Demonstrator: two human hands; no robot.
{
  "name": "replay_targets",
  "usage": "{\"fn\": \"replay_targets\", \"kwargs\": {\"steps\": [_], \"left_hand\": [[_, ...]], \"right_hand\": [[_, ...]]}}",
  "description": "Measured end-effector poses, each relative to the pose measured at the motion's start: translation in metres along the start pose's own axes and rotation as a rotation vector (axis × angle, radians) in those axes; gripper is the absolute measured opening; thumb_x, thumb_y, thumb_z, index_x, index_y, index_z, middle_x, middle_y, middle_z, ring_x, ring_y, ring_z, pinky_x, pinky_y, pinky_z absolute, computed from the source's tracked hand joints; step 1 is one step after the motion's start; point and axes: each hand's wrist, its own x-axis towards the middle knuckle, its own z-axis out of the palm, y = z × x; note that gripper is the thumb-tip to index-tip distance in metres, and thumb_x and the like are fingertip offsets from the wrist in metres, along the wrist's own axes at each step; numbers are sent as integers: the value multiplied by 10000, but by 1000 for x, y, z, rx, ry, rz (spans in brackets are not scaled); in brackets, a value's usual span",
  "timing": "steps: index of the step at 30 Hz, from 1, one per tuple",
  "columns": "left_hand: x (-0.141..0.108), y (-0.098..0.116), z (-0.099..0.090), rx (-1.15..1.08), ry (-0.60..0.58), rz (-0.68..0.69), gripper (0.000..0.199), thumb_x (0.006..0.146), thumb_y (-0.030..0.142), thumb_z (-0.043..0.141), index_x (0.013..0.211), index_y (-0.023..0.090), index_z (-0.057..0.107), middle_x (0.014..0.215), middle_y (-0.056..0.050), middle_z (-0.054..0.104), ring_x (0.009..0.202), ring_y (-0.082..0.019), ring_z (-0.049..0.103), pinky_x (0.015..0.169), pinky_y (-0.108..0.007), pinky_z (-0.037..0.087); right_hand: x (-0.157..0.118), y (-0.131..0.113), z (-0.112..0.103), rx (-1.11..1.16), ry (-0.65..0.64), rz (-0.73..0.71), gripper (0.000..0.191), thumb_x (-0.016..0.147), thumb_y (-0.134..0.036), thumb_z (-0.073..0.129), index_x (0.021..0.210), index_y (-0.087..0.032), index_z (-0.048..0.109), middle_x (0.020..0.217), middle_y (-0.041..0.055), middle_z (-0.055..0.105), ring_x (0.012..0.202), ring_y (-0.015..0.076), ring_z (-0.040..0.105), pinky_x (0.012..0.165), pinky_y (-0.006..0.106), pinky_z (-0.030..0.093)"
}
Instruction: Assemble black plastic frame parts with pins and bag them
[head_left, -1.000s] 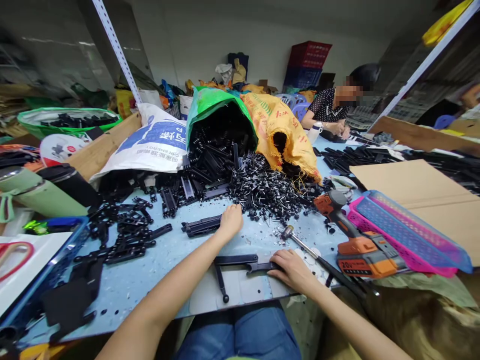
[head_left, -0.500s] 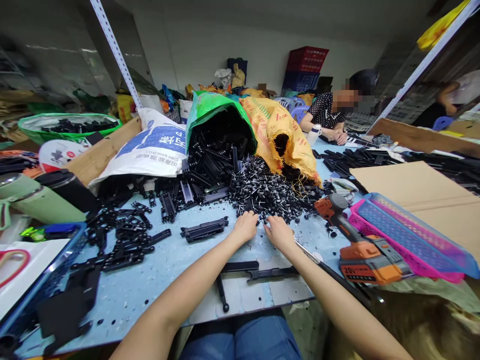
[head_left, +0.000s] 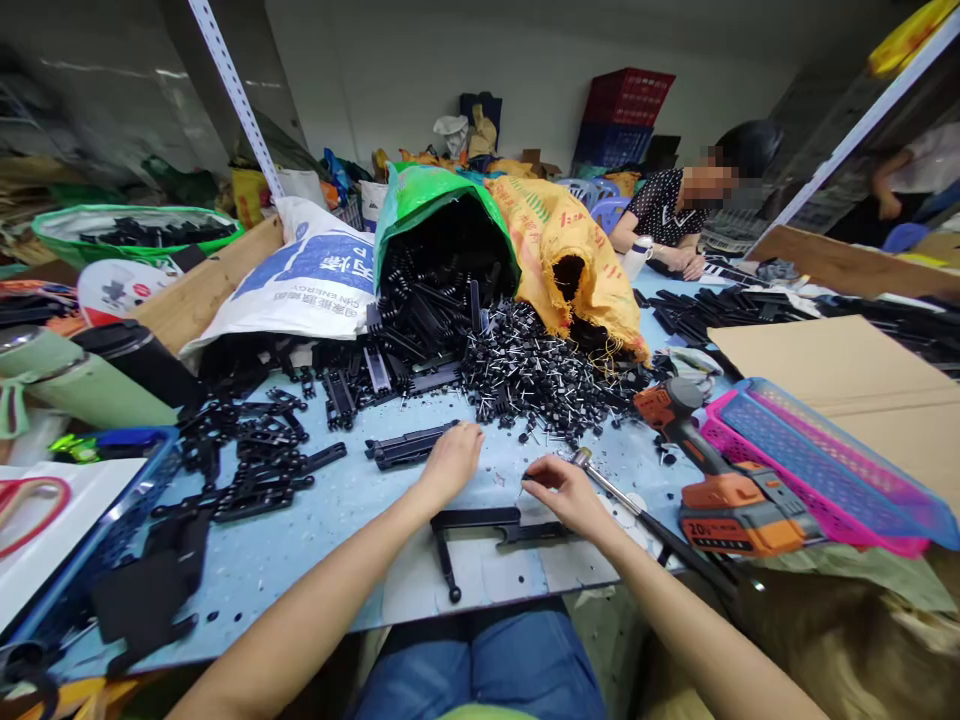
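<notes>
My right hand (head_left: 562, 490) pinches a small screw (head_left: 520, 488) between thumb and fingertips, above long flat black plastic bars (head_left: 480, 518) at the table's front. My left hand (head_left: 454, 462) has its fingers curled together at the right end of a black plastic bracket (head_left: 405, 446). It overlaps the bracket; its fingertips and anything in them are hidden. Behind both hands lies a heap of small black-headed screws (head_left: 536, 375), spilling toward me. A ratchet wrench (head_left: 615, 488) lies just right of my right hand.
An orange cordless driver (head_left: 712, 480) and pink and blue baskets (head_left: 817, 460) stand at the right. Loose black parts (head_left: 251, 450) cover the left side. Green (head_left: 405, 200), orange (head_left: 600, 260) and white (head_left: 315, 270) sacks line the back. A co-worker (head_left: 667, 220) sits beyond.
Both hands have drawn back from the edge of the screw heap. My left hand moved left to the bracket; my right hand came nearer with a screw over the black bars.
</notes>
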Motion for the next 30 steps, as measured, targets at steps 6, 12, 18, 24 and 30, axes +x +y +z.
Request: {"fn": "replay_targets", "kwargs": {"steps": [6,12,18,24,30], "left_hand": [[-69,-26,-33,-571,-107,-301,365,832,465,418,710,152,559,586,11,518,538,-126,474,513,-226,352],[-100,-26,-23,-889,-91,-547,454,713,581,515,675,130,545,526,40,444,453,-80,369,463,-202,266],[-103,-22,-17,-741,-47,-485,431,743,558,483,592,156,513,515,32,434,495,-109,389,493,-220,279],[-99,-17,-25,-580,-43,-411,337,771,456,475,661,164,602,645,-9,586,637,-165,504,601,-250,360],[-100,-23,-24,-555,-31,-406,339,775,477,486,705,169,610,702,-11,622,659,-170,533,620,-257,386]], "right_hand": [[-31,-24,10,-80,20,-108,156,847,-296,504,869,-177,602,814,56,644,750,158,610,690,272,497],[-37,-29,14,-171,-3,-250,185,890,-235,426,899,-200,607,909,59,652,850,161,617,773,284,497],[-38,-24,16,-177,69,-259,174,880,-247,450,902,-199,616,905,53,664,868,165,628,780,284,513],[-36,-27,14,-139,66,-218,139,860,-244,496,878,-205,629,892,39,675,844,163,638,769,275,518],[-35,-27,10,-217,13,-232,183,873,-230,461,893,-206,642,911,38,678,846,163,643,774,279,519]]}}
